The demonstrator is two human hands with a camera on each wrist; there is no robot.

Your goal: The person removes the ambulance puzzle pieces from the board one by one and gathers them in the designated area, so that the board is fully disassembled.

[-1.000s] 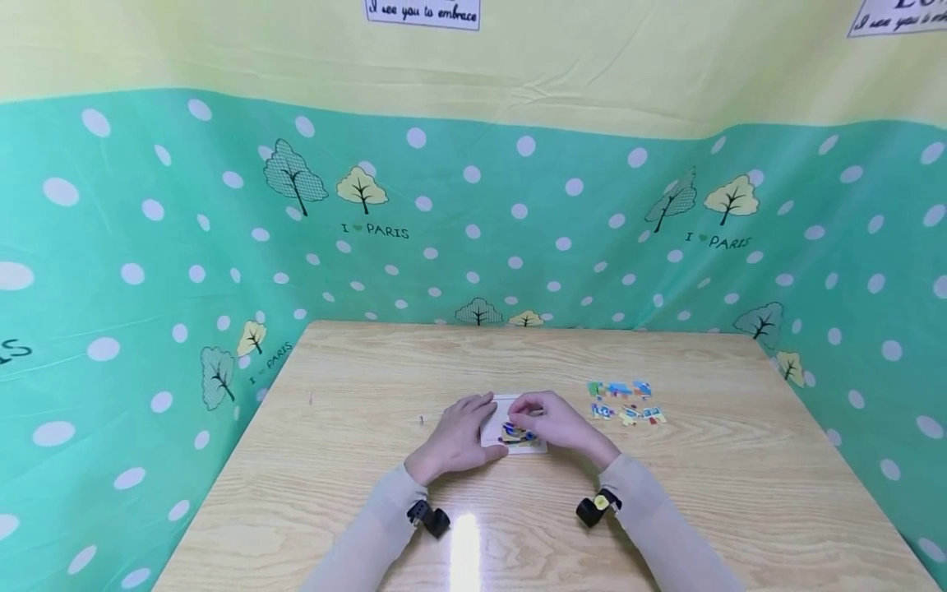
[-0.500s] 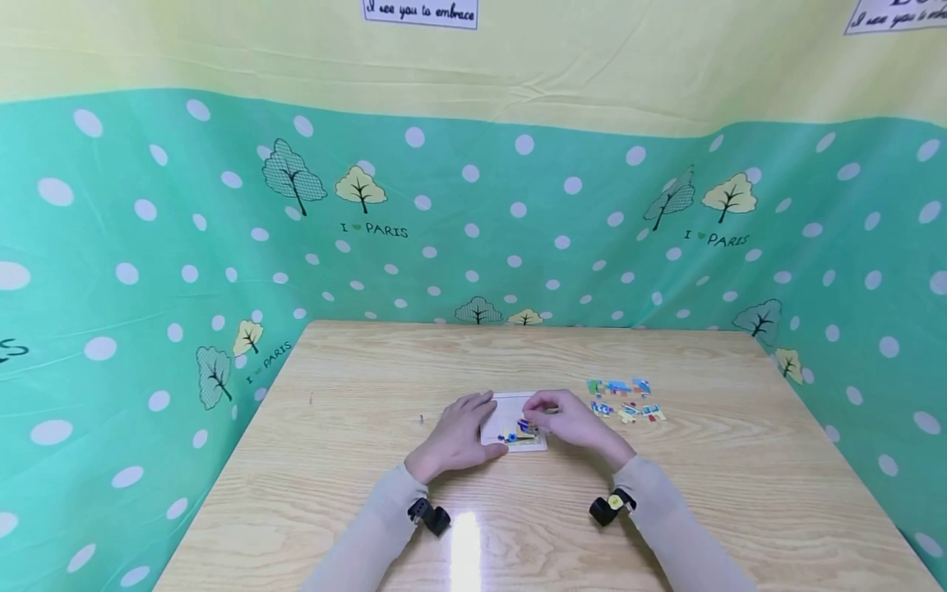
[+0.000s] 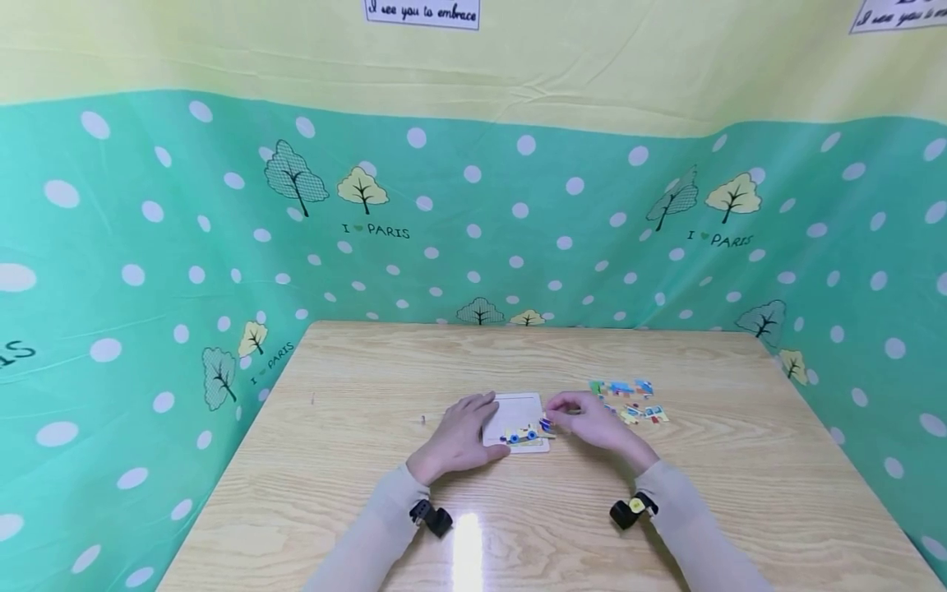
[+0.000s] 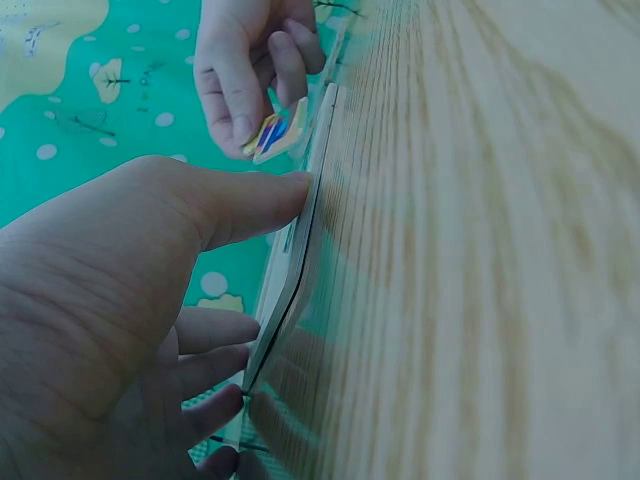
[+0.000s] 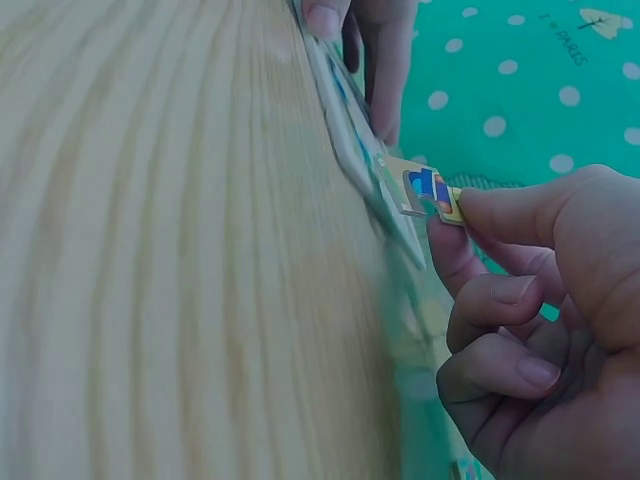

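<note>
A pale puzzle tray (image 3: pixel 514 411) lies flat on the table, with joined puzzle pieces (image 3: pixel 522 435) showing a yellow vehicle with blue wheels along its near side. My left hand (image 3: pixel 462 437) rests at the tray's left side, thumb at the near edge and fairly straight fingers by the far left corner. At the right edge, my right hand (image 3: pixel 592 421) pinches a puzzle piece (image 5: pixel 425 187) between thumb and index finger. That piece is yellow with blue and orange print. It is tilted, close over the tray's right edge, and the other right fingers are curled.
Right of the tray lie loose puzzle pieces in two rows, a back row (image 3: pixel 621 387) and a front row (image 3: pixel 644 413) partly behind my right hand. A tiny scrap (image 3: pixel 423 419) lies left of my left hand. Patterned cloth (image 3: pixel 473 214) hangs behind the table.
My right hand has moved right across the tray to its right edge with the pinched puzzle piece, uncovering the joined pieces. My left hand has stayed in place.
</note>
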